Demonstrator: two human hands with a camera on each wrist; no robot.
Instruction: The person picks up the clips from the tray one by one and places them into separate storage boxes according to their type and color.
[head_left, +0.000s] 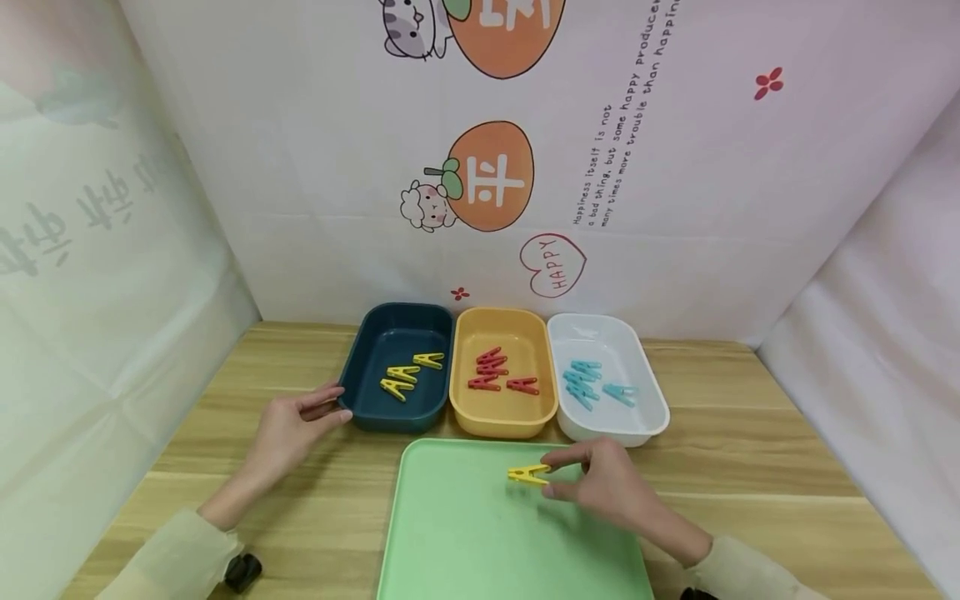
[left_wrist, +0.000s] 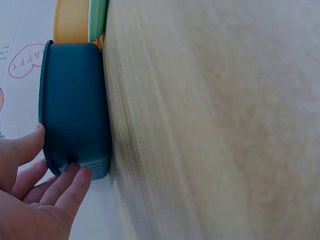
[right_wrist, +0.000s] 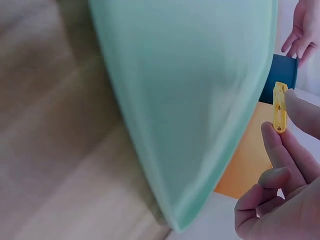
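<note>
My right hand (head_left: 611, 483) pinches a yellow clothespin (head_left: 527, 474) between thumb and fingertips, above the green tray (head_left: 465, 517). In the right wrist view the clothespin (right_wrist: 280, 107) is seen narrow side on, its tip toward the dark blue bin. At the left, my left hand (head_left: 288, 429) touches the near left corner of the dark blue bin (head_left: 397, 422). In the left wrist view its thumb lies at the rim and its extended fingers (left_wrist: 75, 192) meet the outer wall. Several yellow clothespins (head_left: 400, 377) lie inside that bin.
Beside the blue bin stand a yellow-orange bin (head_left: 502, 427) with several red clothespins (head_left: 491, 371) and a white bin (head_left: 654, 408) with several light blue clothespins (head_left: 583, 383). A printed white cloth (head_left: 337, 217) rises behind them. Everything rests on a wood-grain table (head_left: 750, 475).
</note>
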